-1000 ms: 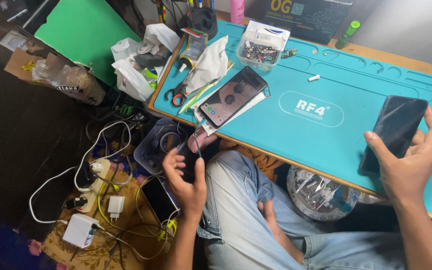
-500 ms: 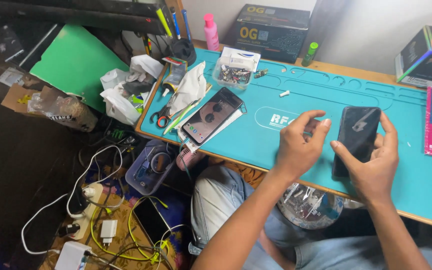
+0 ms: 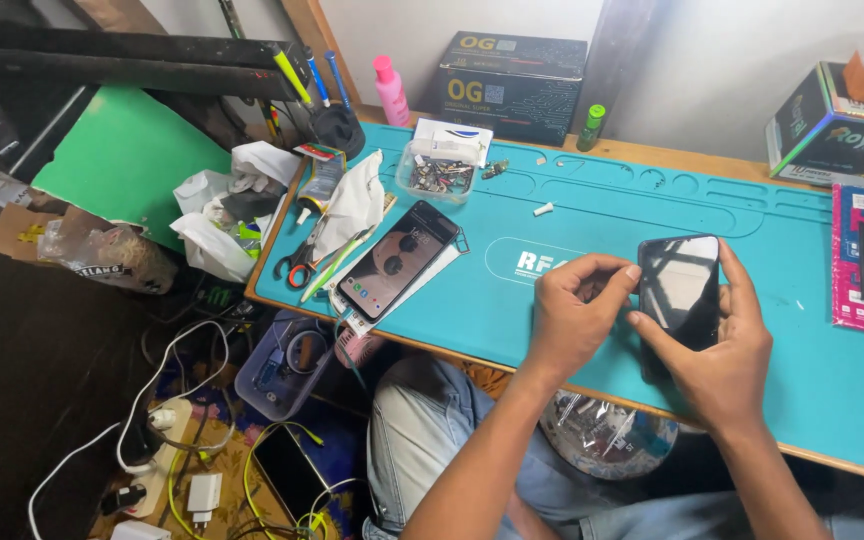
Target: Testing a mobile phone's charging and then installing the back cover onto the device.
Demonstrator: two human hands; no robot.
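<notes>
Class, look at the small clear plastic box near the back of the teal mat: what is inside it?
The clear box holds a jumble of small dark metal parts, too small to identify. A white packet covers its far edge, hiding anything beneath.

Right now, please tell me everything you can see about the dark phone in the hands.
The phone is a slim black slab with rounded corners and a glossy glass-like face that reflects the room; the screen is dark. It is held upright, slightly tilted, just above the teal mat. The right hand grips it from below and along its right edge. The left hand touches its left edge with its fingertips. Its lower part is hidden by the right hand.
</notes>
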